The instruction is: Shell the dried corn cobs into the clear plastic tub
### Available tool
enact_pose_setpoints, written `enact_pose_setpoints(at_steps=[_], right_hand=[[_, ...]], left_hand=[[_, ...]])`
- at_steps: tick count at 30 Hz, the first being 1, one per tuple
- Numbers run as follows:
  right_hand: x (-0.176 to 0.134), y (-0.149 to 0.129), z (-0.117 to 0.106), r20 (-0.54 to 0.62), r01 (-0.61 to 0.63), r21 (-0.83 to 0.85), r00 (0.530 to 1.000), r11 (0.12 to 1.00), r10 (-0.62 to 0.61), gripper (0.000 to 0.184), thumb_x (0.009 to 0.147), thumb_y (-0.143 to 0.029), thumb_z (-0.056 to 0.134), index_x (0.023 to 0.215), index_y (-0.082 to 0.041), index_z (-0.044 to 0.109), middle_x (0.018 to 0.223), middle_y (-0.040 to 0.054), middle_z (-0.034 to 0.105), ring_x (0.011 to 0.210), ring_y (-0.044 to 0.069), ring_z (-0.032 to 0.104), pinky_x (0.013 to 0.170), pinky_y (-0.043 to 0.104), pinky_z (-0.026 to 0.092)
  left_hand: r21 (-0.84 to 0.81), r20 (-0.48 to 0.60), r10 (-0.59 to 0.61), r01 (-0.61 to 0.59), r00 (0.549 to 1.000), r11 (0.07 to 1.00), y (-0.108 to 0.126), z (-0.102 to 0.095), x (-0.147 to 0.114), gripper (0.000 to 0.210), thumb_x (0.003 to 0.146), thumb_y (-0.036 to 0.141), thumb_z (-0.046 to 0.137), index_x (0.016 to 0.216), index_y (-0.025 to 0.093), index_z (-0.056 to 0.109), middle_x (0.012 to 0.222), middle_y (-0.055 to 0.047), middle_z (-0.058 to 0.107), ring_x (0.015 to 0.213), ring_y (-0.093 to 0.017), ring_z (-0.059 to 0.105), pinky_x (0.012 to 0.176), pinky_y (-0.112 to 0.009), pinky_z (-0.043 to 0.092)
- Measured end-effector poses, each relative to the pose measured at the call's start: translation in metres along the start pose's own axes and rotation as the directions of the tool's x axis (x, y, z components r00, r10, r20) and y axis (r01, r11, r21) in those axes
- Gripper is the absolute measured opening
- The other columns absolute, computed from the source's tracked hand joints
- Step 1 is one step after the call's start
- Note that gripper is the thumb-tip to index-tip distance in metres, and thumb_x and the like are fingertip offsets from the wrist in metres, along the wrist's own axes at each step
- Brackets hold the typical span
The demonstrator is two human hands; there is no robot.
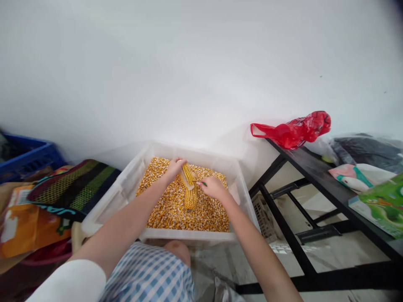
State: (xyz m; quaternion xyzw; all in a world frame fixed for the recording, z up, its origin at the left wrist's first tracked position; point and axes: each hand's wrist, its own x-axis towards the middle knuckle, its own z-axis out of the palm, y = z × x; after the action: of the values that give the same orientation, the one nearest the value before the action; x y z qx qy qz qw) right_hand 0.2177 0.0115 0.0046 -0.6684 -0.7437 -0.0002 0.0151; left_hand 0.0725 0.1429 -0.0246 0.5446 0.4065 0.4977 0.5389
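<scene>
My left hand (175, 167) is closed round the upper end of a corn cob (188, 175), which is tilted and has a pale strip stripped of kernels along it. In my right hand (213, 187) is a small thin tool (204, 183) with a dark green end; its tip points at the cob's lower part, and whether it touches cannot be made out. A second corn cob (190, 200), full of yellow kernels, lies just below on the loose corn kernels (170, 209). These kernels cover the bottom of a translucent white plastic bin (195, 235).
Right of the bin stands a black-framed table (317, 176) bearing a red plastic bag (292, 130) and a green box (382, 205). To the left are a blue crate (34, 161), a mesh bag (75, 184) and an orange package (34, 230). A white wall rises behind.
</scene>
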Motion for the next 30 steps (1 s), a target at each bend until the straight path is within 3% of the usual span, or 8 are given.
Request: enact_pose_setpoints(at_steps=[14, 20, 30], right_hand=[[0.011, 0.005, 0.014, -0.01, 0.035, 0.167, 0.999, 0.985, -0.034, 0.041, 0.087, -0.038, 0.034, 0.079, -0.014, 0.066, 0.074, 0.007, 0.065, 0.061, 0.012, 0.05, 0.055, 0.023, 0.027], [0.005, 0.01, 0.003, -0.012, 0.044, 0.146, 0.999, 0.988, -0.043, 0.041, 0.086, -0.04, 0.035, 0.075, -0.014, 0.065, 0.069, 0.0061, 0.064, 0.058, 0.012, 0.047, 0.053, 0.023, 0.023], [0.004, 0.009, 0.005, -0.015, 0.059, 0.16, 0.998, 0.985, -0.058, 0.042, 0.087, -0.041, 0.034, 0.078, -0.014, 0.065, 0.074, 0.0072, 0.065, 0.063, 0.012, 0.05, 0.056, 0.023, 0.025]], left_hand=[[0.053, 0.035, 0.11, -0.112, 0.993, 0.992, -0.001, 0.017, -0.001, 0.018, 0.057, 0.03, 0.057, 0.066, 0.015, 0.052, 0.056, 0.003, 0.051, 0.056, -0.012, 0.048, 0.053, -0.022, 0.036], [0.06, 0.036, 0.12, -0.122, 0.992, 0.991, 0.0, 0.011, -0.001, 0.017, 0.058, 0.03, 0.055, 0.066, 0.015, 0.052, 0.057, 0.002, 0.052, 0.057, -0.013, 0.049, 0.055, -0.023, 0.037], [0.002, 0.031, 0.081, -0.081, 0.996, 0.997, -0.004, 0.007, 0.0, 0.021, 0.057, 0.032, 0.056, 0.07, 0.015, 0.054, 0.057, 0.001, 0.055, 0.058, -0.014, 0.051, 0.057, -0.024, 0.039]])
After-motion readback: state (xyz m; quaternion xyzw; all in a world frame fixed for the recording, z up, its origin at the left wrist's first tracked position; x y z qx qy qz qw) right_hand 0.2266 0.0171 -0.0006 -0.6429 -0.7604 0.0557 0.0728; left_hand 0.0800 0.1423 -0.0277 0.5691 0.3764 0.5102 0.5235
